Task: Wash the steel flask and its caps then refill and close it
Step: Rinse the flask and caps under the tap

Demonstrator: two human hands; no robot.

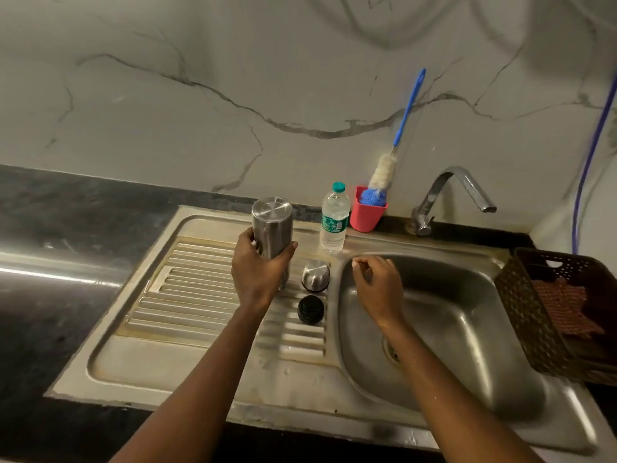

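Note:
The steel flask (pixel 272 228) stands upside down on the ribbed drainboard (pixel 187 295), its flat base facing up. My left hand (pixel 257 272) grips its lower part, fingers and thumb curled round it. Just right of the flask sits the domed steel cap (pixel 316 276), and in front of that the black inner cap (pixel 311 309). My right hand (pixel 377 282) hovers over the left edge of the sink basin (pixel 467 329), fingers loosely curled, holding nothing.
A plastic water bottle (pixel 333 218) with a teal cap stands behind the caps. A red cup (pixel 367 215) holds a blue bottle brush (pixel 384 172). The tap (pixel 447 195) is at the back, with no water running. A brown basket (pixel 561 315) with a cloth sits at the right.

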